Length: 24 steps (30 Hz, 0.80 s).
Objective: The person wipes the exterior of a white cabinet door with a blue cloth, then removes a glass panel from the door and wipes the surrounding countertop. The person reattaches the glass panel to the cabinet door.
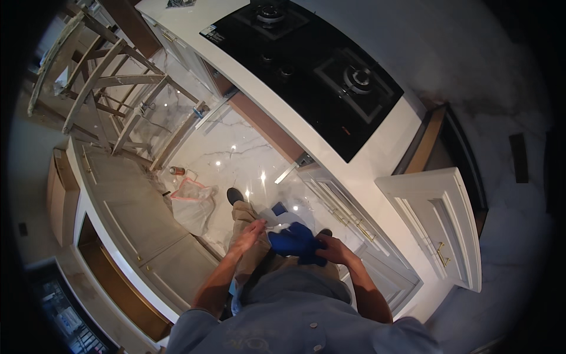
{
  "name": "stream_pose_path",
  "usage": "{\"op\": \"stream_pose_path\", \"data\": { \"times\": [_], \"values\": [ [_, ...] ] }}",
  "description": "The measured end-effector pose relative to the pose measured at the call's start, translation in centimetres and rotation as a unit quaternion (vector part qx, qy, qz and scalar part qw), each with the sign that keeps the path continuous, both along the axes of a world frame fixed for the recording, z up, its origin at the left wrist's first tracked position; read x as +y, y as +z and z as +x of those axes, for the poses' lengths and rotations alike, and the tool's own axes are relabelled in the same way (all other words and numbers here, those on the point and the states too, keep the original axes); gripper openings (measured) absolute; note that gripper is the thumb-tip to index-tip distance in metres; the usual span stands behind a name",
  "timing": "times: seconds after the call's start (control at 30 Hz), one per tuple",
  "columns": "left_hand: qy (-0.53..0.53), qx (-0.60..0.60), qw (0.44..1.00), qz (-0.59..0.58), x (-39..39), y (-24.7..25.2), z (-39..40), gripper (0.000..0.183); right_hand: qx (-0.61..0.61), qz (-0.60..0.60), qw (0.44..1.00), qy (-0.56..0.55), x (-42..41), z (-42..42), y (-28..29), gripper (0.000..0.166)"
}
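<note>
A pair of blue work gloves with pale fabric, as far as I can make out (pixel 289 239), is held in front of my waist. My right hand (pixel 334 250) grips the blue part at its right side. On the other side, my left hand (pixel 251 236) has its fingertips pinched at the pale edge. The bunched fabric hides how many pieces there are. Below them, my shoes (pixel 235 196) stand on a marble-patterned floor (pixel 212 146).
A black gas hob (pixel 305 66) sits in the white countertop (pixel 376 150). An upper cabinet door (pixel 435 225) hangs ajar at right. Wooden trestles or ladders (pixel 95 84) stand far left. A white plastic bag (pixel 194 208) and a can (pixel 177 171) are on the floor by the left cabinets (pixel 137 203).
</note>
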State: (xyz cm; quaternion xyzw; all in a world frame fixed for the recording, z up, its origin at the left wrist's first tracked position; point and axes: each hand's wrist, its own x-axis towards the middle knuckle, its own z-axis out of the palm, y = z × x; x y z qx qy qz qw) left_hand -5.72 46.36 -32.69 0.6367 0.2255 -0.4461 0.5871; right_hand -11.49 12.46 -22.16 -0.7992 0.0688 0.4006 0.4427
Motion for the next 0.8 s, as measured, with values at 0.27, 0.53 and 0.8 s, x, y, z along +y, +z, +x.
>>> {"op": "stream_pose_path", "data": {
  "times": [0.27,0.53,0.8],
  "values": [
    [0.431,-0.012,0.845,-0.315,14.0,-14.8,9.5,0.035,0.018,0.162,0.983,0.082,30.4,22.6,-12.6,0.078],
    [0.261,-0.204,0.927,0.174,18.2,-21.8,15.2,0.049,-0.03,0.136,0.99,0.031,38.2,32.2,-32.5,0.064],
    [0.406,0.028,0.878,0.253,24.3,-42.1,2.7,0.057,-0.37,-0.379,0.827,0.189,19.0,62.2,-58.0,0.041]
  ]
}}
